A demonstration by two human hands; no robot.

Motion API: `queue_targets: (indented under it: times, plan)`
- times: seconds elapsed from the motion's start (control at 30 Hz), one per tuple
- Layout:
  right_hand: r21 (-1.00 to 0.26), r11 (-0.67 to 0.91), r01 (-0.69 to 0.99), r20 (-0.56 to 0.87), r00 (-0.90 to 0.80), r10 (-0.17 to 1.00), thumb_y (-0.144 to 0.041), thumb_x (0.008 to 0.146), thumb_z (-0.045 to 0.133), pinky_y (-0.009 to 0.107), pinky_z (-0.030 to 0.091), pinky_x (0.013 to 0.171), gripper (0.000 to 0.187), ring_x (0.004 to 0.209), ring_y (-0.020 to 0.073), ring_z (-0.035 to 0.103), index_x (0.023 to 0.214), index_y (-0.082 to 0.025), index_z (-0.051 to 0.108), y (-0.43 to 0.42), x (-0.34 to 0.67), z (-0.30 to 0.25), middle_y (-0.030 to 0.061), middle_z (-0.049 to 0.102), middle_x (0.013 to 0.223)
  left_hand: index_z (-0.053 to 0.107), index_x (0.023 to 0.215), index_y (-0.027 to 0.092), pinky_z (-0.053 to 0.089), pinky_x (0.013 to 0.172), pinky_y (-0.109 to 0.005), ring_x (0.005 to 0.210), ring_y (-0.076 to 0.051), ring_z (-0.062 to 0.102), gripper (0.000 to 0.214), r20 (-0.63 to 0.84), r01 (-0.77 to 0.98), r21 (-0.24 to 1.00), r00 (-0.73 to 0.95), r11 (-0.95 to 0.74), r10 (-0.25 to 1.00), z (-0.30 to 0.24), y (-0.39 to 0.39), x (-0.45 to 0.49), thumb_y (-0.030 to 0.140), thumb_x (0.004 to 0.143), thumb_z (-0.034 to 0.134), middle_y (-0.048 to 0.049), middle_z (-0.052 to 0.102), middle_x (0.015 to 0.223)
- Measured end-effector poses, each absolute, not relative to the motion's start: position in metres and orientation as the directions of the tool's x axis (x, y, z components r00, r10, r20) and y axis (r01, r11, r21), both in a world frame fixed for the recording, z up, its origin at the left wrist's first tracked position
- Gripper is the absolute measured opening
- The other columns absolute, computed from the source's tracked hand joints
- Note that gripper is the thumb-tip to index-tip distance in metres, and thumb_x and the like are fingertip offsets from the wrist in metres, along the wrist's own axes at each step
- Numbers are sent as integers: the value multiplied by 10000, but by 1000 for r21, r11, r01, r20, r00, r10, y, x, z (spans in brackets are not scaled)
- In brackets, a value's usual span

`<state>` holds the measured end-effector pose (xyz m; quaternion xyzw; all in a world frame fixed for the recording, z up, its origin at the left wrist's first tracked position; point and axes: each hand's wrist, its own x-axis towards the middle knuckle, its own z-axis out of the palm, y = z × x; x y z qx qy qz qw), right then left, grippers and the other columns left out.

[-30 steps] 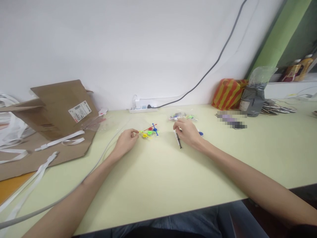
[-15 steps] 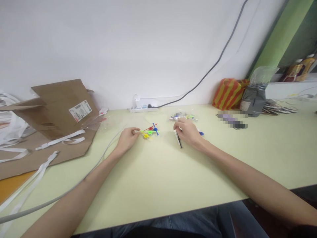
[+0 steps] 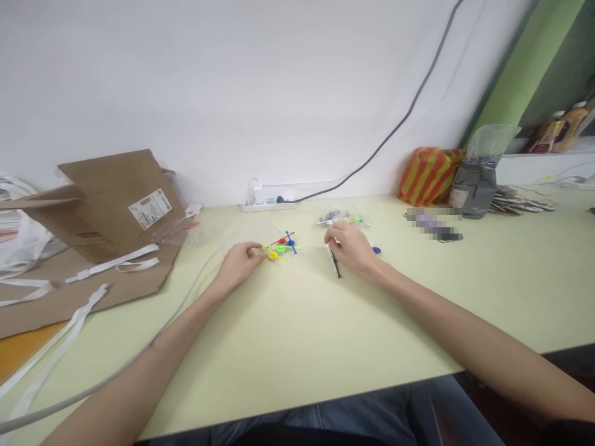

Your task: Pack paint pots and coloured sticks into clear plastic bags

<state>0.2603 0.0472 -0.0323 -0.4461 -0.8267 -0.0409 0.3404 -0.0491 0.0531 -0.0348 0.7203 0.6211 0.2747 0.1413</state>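
Observation:
My left hand rests at the left edge of a small group of coloured plastic spinner arrows with round centres. Its thumb and forefinger are slightly apart, the thumb against the yellow spinner arrow. Beside that one lie a green spinner arrow, a red one and a blue one, partly overlapping. My right hand is closed over a black-and-white pair of spinner arrows, whose ends stick out below the fingers. A round blue piece shows just behind the right wrist.
Behind my right hand lies a clear bag of more spinner arrows. A power strip sits against the wall. Cardboard and white straps are at left, with a grey cable nearby. A striped bag stands at right.
My left thumb and forefinger have parted slightly and shifted down toward the yellow spinner arrow. My right hand stays in nearly the same place.

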Motion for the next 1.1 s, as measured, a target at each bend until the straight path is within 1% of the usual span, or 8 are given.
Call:
queue_targets:
  times: [0.1,0.23,0.37,0.47,0.6,0.73,0.93,1.1]
  plan:
    - [-235,597,767,595,-372,712,-33,832,485,341,382,786,227,865,230,562,798,-196,639,47,260,-32,77,658,888,733,1138,135,365,576,-268,627,-173,541,543,210,816,552,65,-173,976,-34,50,-48,510,766,611,9,585,672]
    - [-229,598,768,610,-365,703,-27,833,481,339,376,782,230,859,225,556,799,-194,636,46,260,-32,71,655,884,714,1216,136,292,507,-252,556,-136,429,593,142,794,581,115,-177,983,-30,41,-45,499,756,626,50,462,609]
    - [-231,598,768,614,-361,702,-21,834,477,332,372,764,239,850,221,550,789,-194,637,45,259,-31,66,648,866,765,1121,144,248,504,-251,550,-124,368,560,145,817,533,165,-217,976,-27,33,-40,550,766,616,49,402,580]
    - [-235,600,764,616,-361,700,-24,832,482,332,374,764,237,856,222,553,788,-196,639,45,259,-31,68,649,868,785,1055,146,265,528,-259,567,-133,392,525,189,851,464,176,-246,966,-28,32,-37,558,793,592,35,449,591]
    - [-227,604,764,617,-367,696,-25,830,482,337,378,775,234,856,225,554,793,-197,636,47,260,-32,69,653,876,791,1036,168,291,562,-274,592,-161,470,466,224,889,387,167,-245,960,-31,35,-34,524,838,564,9,549,609]
    - [-229,600,767,611,-367,702,-28,831,483,338,379,775,231,852,226,557,800,-198,636,47,260,-33,71,658,882,793,1026,203,312,596,-281,700,-211,555,415,227,905,356,159,-234,961,-34,37,-32,502,862,556,-18,621,635]
    - [-224,599,768,609,-369,702,-25,831,479,338,380,795,234,860,223,563,799,-198,634,47,260,-33,68,660,886,797,990,219,323,623,-291,749,-230,573,359,258,917,323,152,-233,954,-36,37,-30,478,876,575,-31,653,673]
    - [-229,595,770,606,-366,707,-29,829,485,335,383,777,230,852,223,558,797,-198,638,47,260,-33,70,657,879,797,973,243,343,658,-297,882,-268,573,309,284,919,323,134,-226,949,-35,34,-26,458,873,598,-41,673,716]
